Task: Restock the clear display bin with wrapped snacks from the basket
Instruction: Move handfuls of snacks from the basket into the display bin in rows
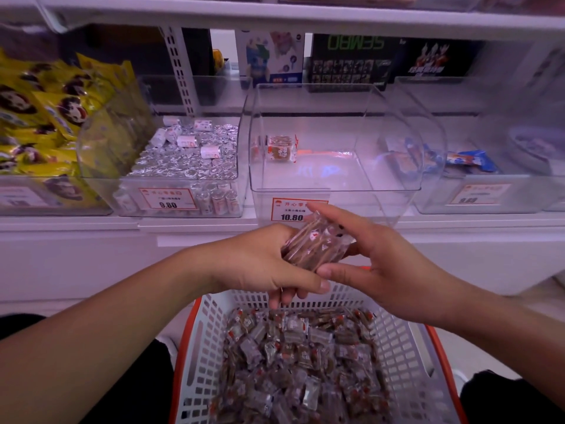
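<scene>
A near-empty clear display bin (336,154) sits centre frame above a full basket (406,356) at bottom. Between them, left hand (260,264) and right hand (376,270) close around a bundle of wrapped snacks (315,243), light, crinkly and likely slippery, best cupped from beneath.

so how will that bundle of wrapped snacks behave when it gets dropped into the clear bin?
The wrapped snacks are probably light: both the left hand and right hand hold several loosely. Glossy film wrappers look slippery, so pieces may slide apart. Flat blocks, so they are unlikely to roll in the clear bin.
</scene>
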A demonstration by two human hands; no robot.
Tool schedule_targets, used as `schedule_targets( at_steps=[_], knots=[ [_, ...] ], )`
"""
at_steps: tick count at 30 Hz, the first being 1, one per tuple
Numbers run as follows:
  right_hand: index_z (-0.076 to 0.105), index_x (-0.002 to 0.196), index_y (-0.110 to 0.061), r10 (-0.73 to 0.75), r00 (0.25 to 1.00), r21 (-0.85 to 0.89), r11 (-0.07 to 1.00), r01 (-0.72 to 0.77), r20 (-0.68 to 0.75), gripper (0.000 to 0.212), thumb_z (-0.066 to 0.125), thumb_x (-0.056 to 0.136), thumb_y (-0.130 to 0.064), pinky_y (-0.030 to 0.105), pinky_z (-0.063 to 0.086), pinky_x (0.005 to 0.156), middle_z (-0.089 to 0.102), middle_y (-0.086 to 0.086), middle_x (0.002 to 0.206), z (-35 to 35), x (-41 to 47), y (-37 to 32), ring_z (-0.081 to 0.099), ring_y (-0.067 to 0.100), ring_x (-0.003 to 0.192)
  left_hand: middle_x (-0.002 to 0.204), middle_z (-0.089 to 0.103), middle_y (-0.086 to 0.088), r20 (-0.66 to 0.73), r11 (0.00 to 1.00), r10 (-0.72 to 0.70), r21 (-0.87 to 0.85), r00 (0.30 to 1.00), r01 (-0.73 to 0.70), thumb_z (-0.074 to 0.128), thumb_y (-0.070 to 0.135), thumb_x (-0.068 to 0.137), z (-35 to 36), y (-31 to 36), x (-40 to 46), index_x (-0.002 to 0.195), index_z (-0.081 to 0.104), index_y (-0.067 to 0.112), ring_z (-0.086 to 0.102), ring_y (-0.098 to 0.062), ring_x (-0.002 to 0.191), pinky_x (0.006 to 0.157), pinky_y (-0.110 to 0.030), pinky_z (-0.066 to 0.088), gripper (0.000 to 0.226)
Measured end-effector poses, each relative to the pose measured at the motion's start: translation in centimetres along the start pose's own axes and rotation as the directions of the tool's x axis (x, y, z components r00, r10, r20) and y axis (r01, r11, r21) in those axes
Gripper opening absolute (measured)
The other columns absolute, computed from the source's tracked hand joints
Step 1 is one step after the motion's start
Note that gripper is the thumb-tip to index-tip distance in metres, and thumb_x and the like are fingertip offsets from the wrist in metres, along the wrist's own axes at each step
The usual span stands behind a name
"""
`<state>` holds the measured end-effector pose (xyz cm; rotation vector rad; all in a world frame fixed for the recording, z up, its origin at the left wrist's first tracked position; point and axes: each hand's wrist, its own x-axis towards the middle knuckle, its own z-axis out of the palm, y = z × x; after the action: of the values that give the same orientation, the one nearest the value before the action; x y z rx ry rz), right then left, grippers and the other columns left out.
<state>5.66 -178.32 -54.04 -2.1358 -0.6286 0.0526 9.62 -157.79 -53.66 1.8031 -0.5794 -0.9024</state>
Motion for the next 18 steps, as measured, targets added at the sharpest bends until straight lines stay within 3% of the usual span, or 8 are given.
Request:
schedule_targets(
  at_steps=[4,9,11,12,13,14,15,18],
  knots=[
    [0.053,0.132,-0.020,-0.034,0.999,-0.060,0.998,0.031,-0.039,0.050,0.073,0.087,-0.016,0.040,0.054,0.089,0.066,-0.008,0.116,0.0,0.1,-0.2,0.065,0.009,0.104,0.059,0.056,0.004,-0.103,1.000,-0.012,-0.023,0.995,0.010,0.084,0.031,0.075,-0.3,0.1,-0.1,0.100,0.067,0.021,0.049,-0.012,0.049,0.041,-0.022,0.038,0.032],
    [0.059,0.109,-0.013,0.018,0.991,0.253,0.967,0.017,-0.132,0.034,0.075,0.079,-0.018,0.024,0.055,0.071,0.073,-0.001,0.092,-1.4,0.6,-1.6,0.069,0.010,0.080,0.062,0.063,0.000,-0.280,0.987,0.048,-0.137,0.959,-0.090,0.061,0.077,0.069,-1.3,1.9,-0.4,0.094,0.068,0.024,0.048,-0.012,0.043,0.038,-0.018,0.034,0.058],
    [0.061,0.109,-0.010,0.039,0.971,0.314,0.949,0.037,-0.234,0.036,0.074,0.077,-0.020,0.017,0.053,0.065,0.076,0.003,0.093,-3.1,1.9,-2.1,0.069,0.008,0.076,0.060,0.064,0.000,-0.589,0.986,0.150,0.027,0.794,-0.166,0.051,0.081,0.071,-3.3,2.3,-0.5,0.078,0.067,0.024,0.049,-0.010,0.042,0.042,-0.022,0.034,0.060],
    [0.063,0.108,-0.010,0.060,0.960,0.314,0.949,0.030,-0.272,0.036,0.074,0.076,-0.022,0.017,0.052,0.061,0.076,0.005,0.094,-4.2,2.9,-2.3,0.069,0.008,0.074,0.057,0.063,0.002,-0.746,0.971,0.239,0.203,0.621,-0.128,0.053,0.079,0.072,-4.7,2.3,-0.4,0.072,0.063,0.020,0.050,-0.009,0.042,0.044,-0.025,0.036,0.060],
    [0.065,0.107,-0.010,0.092,0.953,0.302,0.953,-0.001,-0.288,0.034,0.075,0.077,-0.024,0.019,0.052,0.059,0.076,0.006,0.094,-5.3,4.4,-2.3,0.069,0.010,0.074,0.054,0.061,0.004,-0.825,0.928,0.338,0.373,0.452,-0.012,0.056,0.076,0.073,-6.0,2.0,-0.4,0.067,0.059,0.019,0.052,-0.008,0.044,0.046,-0.027,0.039,0.057],
    [0.066,0.105,-0.012,0.138,0.950,0.277,0.959,-0.059,-0.278,0.030,0.075,0.079,-0.024,0.020,0.053,0.057,0.076,0.006,0.094,-6.3,6.1,-2.0,0.069,0.013,0.077,0.053,0.059,0.006,-0.842,0.879,0.393,0.462,0.370,0.118,0.060,0.072,0.074,-7.0,1.7,-0.3,0.064,0.057,0.020,0.054,-0.008,0.048,0.048,-0.027,0.043,0.053],
    [0.068,0.102,-0.014,0.191,0.951,0.222,0.965,-0.137,-0.244,0.025,0.076,0.081,-0.024,0.021,0.053,0.057,0.076,0.005,0.093,-7.0,8.1,-1.5,0.069,0.016,0.080,0.053,0.059,0.007,-0.836,0.842,0.395,0.495,0.381,0.214,0.062,0.069,0.074,-7.7,1.5,-0.1,0.062,0.057,0.021,0.057,-0.009,0.051,0.051,-0.027,0.046,0.050],
    [0.069,0.104,-0.011,0.370,0.925,0.067,0.929,-0.365,-0.088,0.026,0.076,0.084,-0.027,0.024,0.051,0.063,0.075,0.007,0.095,-6.9,14.7,1.4,0.066,0.015,0.081,0.058,0.063,0.003,-0.746,0.715,0.293,0.587,0.598,0.381,0.061,0.056,0.081,-8.4,0.6,1.3,0.060,0.065,0.017,0.061,-0.017,0.061,0.057,-0.026,0.044,0.044]
  ],
)
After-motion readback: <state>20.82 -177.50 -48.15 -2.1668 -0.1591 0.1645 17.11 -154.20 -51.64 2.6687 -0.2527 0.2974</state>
